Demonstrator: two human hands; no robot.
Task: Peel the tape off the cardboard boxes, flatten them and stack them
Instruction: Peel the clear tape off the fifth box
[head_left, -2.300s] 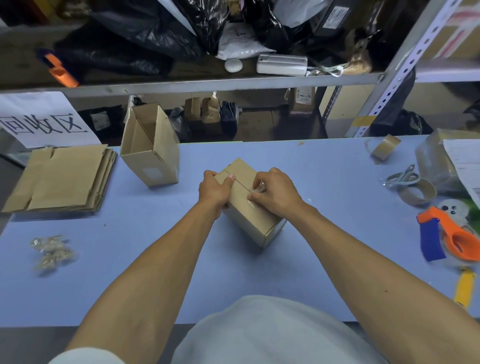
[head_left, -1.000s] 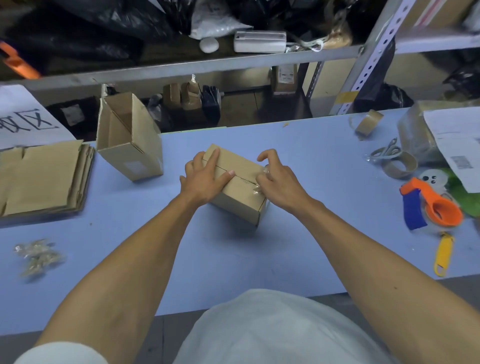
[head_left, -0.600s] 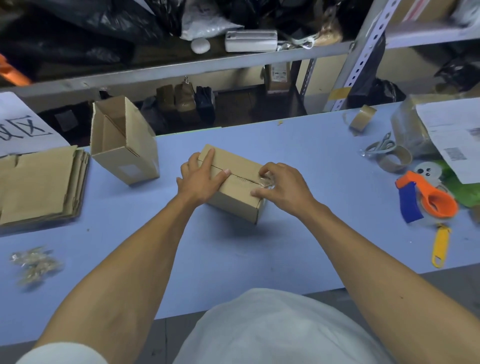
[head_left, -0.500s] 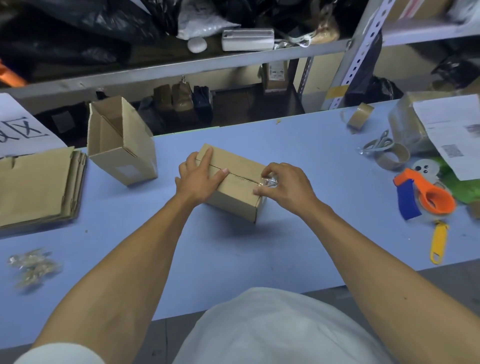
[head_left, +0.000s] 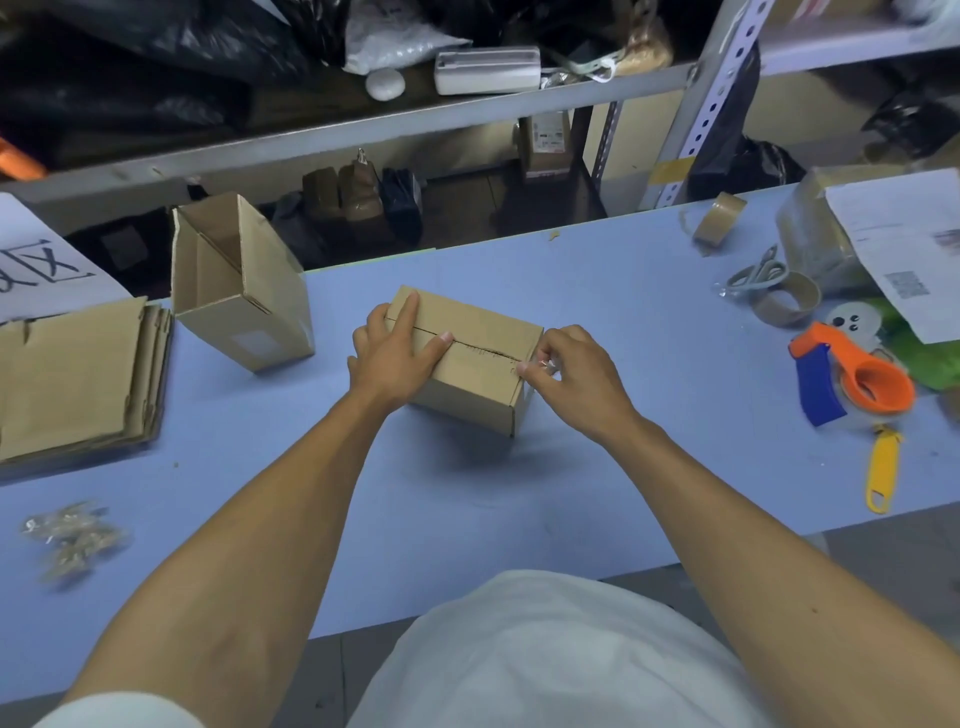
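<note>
The closed cardboard box (head_left: 470, 358) sits mid-table on the blue table (head_left: 467, 509), its top seam running from ten o'clock to four o'clock. The left hand (head_left: 392, 358) lies flat on the top at the nine o'clock end, fingers straight and pressing the flaps down. The right hand (head_left: 569, 371) is at the box's three o'clock end, thumb and forefinger closed in a narrow pinch on a small crumpled bit of clear tape (head_left: 545, 364) at the seam's end.

The likely risks: the thin tape may tear short if it is pulled sharply or at a steep angle, leaving a strip stuck on the end panel; it may lift the cardboard's paper skin; and if the left hand eases off, the light box may slide or tip toward three o'clock.

How much tape remains stuck is hard to tell, since it is clear and the right hand hides the end panel. The box's underside is out of sight, so any tape there is unknown.

At ten o'clock an opened box (head_left: 239, 286) stands tilted; at nine o'clock the stack of flattened boxes (head_left: 78, 384) is cut off by the frame edge. At eight o'clock lies a wad of peeled tape (head_left: 72, 535). At three o'clock rests an orange tape dispenser (head_left: 857, 379).
</note>
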